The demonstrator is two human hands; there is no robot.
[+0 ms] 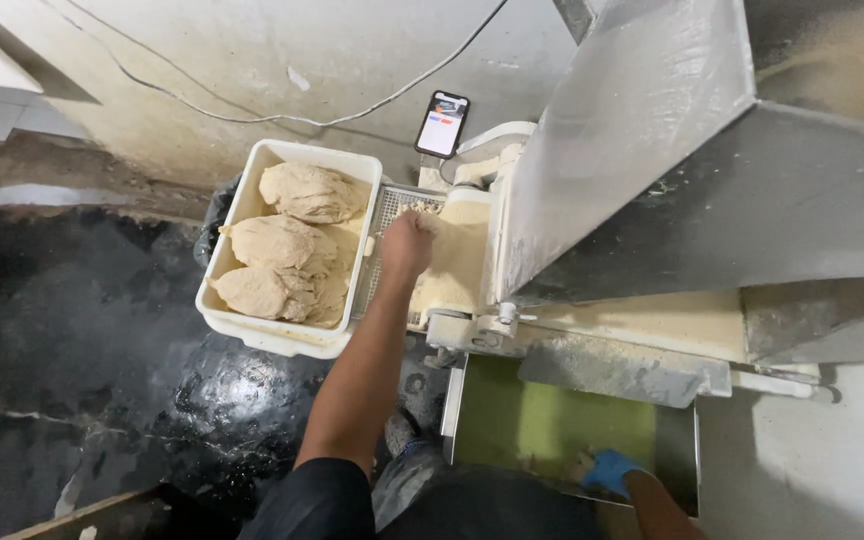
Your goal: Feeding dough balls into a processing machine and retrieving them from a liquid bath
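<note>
Dough (452,265) lies as a pale floured sheet on the machine's belt (472,212), looking soft, limp and easy to tear, so support from under the edge seems best, where the left hand (408,243) rests with fingers curled, while the blue-gloved right hand (607,470) presses spread on the green tray (532,420).

The left hand (407,243) shows only its back; its fingers are hidden against the dough sheet (449,268). The right hand (607,470), blue-gloved, is partly cut off near the bottom edge. The phone (441,124) screen is too small to make out. The machine hood (652,140) conceals the rollers.
</note>
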